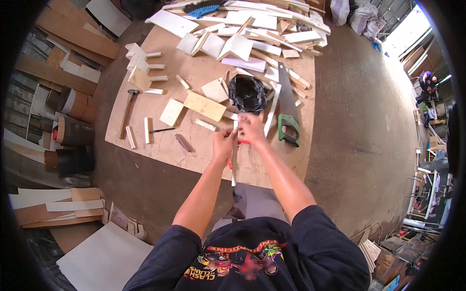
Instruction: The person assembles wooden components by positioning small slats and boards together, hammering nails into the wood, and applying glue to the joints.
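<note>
At the near part of the work table point(204, 157), my left hand point(224, 145) is closed on a narrow wooden strip point(235, 167), which points toward me. My right hand point(251, 128) is at the strip's far end with its fingers bent together; what they pinch is too small and blurred to make out. Red parts, perhaps tool handles point(244, 141), show beside and under the strip. Just beyond my right hand stands a container lined with a black plastic bag point(246, 94). A handsaw with a green handle point(289, 127) lies to the right.
A hammer point(128, 112), a dark thin rod point(162, 130) and small wood blocks point(147, 131) lie on the left. Joined wooden pieces point(141, 68) stand beyond the hammer. White boards and offcuts point(252, 19) pile up at the far side, with a blue brush point(204, 9).
</note>
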The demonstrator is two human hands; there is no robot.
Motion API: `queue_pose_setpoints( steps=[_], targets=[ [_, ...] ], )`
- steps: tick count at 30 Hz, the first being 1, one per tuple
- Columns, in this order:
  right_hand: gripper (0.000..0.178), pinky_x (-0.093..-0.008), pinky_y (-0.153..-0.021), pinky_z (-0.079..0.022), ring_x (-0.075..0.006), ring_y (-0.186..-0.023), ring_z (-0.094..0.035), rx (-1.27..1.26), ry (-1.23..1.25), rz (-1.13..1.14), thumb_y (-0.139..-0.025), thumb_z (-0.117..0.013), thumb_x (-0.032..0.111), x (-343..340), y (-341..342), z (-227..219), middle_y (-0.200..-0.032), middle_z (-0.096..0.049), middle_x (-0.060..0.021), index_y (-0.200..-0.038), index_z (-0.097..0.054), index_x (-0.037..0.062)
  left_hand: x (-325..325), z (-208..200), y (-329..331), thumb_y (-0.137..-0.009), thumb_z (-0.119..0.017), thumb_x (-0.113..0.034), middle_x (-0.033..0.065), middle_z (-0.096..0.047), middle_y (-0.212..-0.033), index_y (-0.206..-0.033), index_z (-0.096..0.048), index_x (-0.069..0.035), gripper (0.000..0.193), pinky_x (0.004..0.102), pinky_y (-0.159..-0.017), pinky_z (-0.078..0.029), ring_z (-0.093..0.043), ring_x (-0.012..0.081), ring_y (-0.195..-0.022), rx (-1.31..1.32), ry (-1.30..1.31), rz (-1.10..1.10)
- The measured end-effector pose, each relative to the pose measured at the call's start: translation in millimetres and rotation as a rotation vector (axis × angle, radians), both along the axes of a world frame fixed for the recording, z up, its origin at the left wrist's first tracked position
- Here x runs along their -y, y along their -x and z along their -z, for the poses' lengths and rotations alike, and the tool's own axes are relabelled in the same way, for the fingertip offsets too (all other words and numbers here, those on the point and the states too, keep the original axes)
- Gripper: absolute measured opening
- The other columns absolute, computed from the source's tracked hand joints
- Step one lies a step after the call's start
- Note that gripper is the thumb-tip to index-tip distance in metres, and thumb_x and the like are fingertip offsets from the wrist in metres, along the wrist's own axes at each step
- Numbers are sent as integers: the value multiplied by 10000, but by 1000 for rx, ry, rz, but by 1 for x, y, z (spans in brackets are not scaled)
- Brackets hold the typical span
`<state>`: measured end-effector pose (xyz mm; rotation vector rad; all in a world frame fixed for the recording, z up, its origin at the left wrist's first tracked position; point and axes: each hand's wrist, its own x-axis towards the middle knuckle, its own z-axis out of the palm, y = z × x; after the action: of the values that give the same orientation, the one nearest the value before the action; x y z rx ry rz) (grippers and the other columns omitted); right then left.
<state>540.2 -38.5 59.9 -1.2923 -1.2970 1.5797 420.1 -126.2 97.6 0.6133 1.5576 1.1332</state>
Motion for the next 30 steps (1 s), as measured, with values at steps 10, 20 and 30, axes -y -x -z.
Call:
queue_pose_setpoints(
  steps=[10, 20, 30],
  targets=[
    [292, -291, -640, -550, -110, -688, -643, -78, 18, -34, -1049, -680, 241, 3, -103, -44, -809, -711, -50, -1005, -732, -43, 2, -22, -101, -1039, -735, -280, 87, -774, -1010, -1224, -724, 24, 356, 304, -719, -587, -731, 167, -792, -22, -39, -15],
    [284, -294, -578, -537, -103, -647, -621, -116, 18, -56, -1056, -687, 231, -89, -267, -47, -767, -673, -25, -1002, -736, -44, -81, -28, -264, -1053, -712, -234, 73, -750, -952, -1176, -736, 36, 297, 312, -727, -608, -731, 168, -763, -15, -22, 7],
    [264, -321, -683, -596, -130, -766, -682, -18, 77, -146, -1092, -627, 217, -206, -390, -81, -881, -704, -41, -1051, -723, -26, -191, -55, -379, -1055, -709, -342, 56, -729, -889, -1125, -731, 28, 377, 329, -681, -574, -716, 160, -744, 87, 4, 3]
  ],
)
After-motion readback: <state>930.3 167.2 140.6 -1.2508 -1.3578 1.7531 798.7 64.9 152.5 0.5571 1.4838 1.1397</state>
